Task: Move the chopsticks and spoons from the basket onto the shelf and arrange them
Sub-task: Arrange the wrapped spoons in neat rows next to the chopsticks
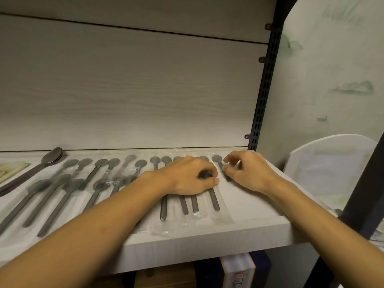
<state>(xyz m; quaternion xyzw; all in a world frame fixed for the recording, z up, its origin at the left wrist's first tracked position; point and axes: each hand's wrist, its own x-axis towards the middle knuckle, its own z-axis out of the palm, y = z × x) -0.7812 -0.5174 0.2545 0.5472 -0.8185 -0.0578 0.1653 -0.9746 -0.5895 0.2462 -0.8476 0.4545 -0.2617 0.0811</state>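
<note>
Because every grey spoon here lies sealed in a clear plastic sleeve, the head view suggests light, stiff pieces whose slick wrapping will slide on the pale shelf (207, 233) and over one another. The spoons (99, 175) sit in two overlapping rows, bowls toward the back panel, handles toward the front edge. The left hand (187, 177) rests palm down over the right-hand group, fingers curled, thumb and fingertips closed round the bowl of the near spoon (214, 199), whose handle runs out below the palm. The right hand (247, 173) is half curled, its thumb and forefinger pinching the handle of the far-right spoon (218, 160) just below the bowl. Larger dark unwrapped spoons (47, 161) lie at far left, with what look like packed chopsticks (12, 169) beside them at the edge. No basket is in sight. I would judge a pinch through the film at the neck steadiest; loose sleeve ends may slip
</note>
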